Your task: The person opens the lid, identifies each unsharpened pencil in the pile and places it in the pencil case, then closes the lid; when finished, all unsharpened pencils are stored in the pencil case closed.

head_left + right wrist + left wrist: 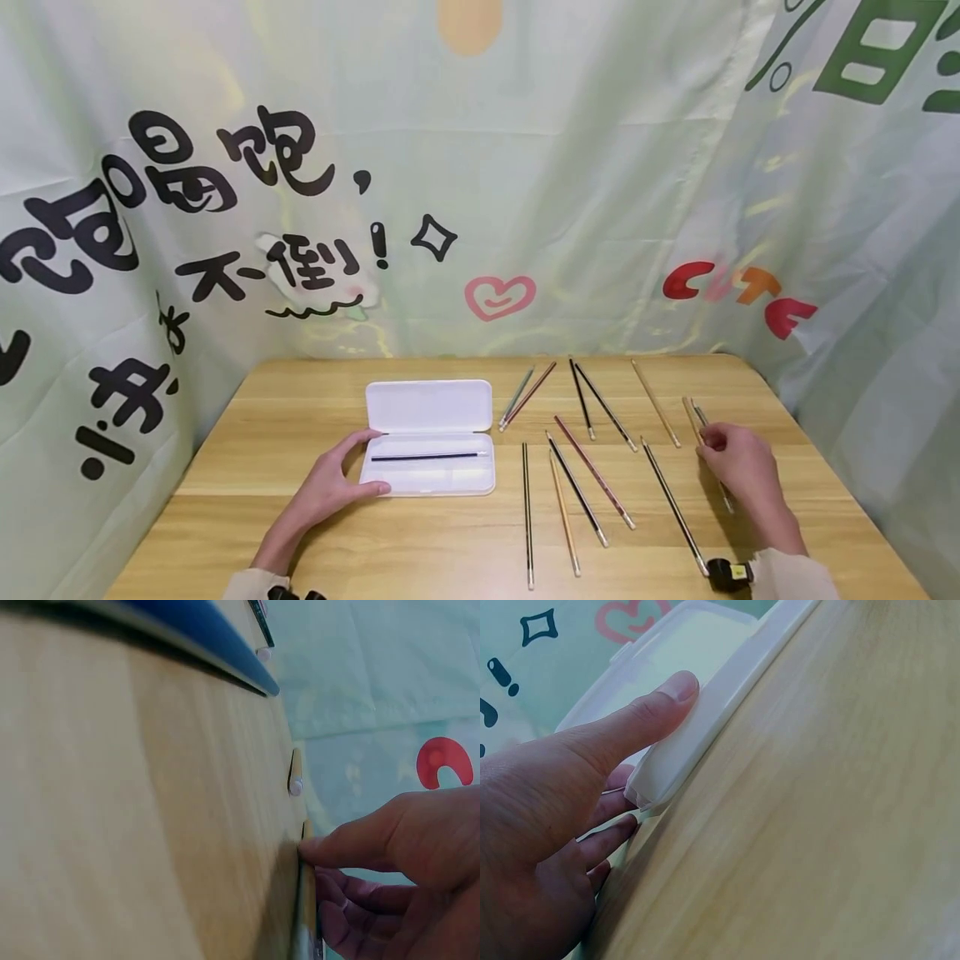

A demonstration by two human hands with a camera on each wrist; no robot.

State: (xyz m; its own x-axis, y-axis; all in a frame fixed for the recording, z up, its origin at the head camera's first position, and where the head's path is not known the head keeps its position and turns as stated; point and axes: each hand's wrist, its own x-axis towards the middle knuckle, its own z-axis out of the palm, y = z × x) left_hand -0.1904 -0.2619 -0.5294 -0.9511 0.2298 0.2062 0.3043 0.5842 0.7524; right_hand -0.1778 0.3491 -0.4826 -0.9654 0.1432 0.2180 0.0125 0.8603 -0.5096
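A white pencil case (427, 481) lies with its lid raised, a dark pencil (427, 457) inside its lower tray. My left hand (333, 479) holds the case by its left end, thumb at the front corner and fingers at the back. In the left wrist view the thumb (671, 701) presses the white wall of the case (694, 739). At the table's right side my right hand (738, 462) pinches a wood-coloured pencil (690, 417) between thumb and fingers. A darker pencil (726, 498) lies close beside it, partly hidden by the hand.
Several pencils lie spread across the wooden table (300, 400), among them a red one (596, 473), a black one (675, 508), a yellow one (564, 512) and another wood-coloured one (656, 404). A printed curtain (570, 208) hangs behind the table.
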